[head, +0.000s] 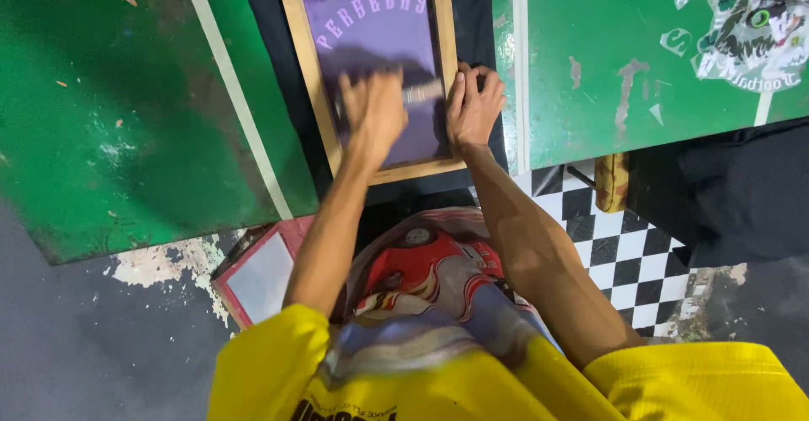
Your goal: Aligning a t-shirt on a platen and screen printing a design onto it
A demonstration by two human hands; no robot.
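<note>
A wooden-framed printing screen [297, 42] with purple mesh and pale arched lettering lies on black cloth between two green boards. My left hand [371, 111] is closed around a squeegee [421, 93] on the mesh; the hand is blurred with motion. My right hand [474, 105] presses flat on the frame's right side, fingers spread over the wood and mesh edge.
A green board [126, 117] with a white stripe lies at the left, another green board [640, 58] with a printed cat-like design at the right. A second red-framed screen [261, 278] leans below the table. The floor shows black-and-white checks [624, 252].
</note>
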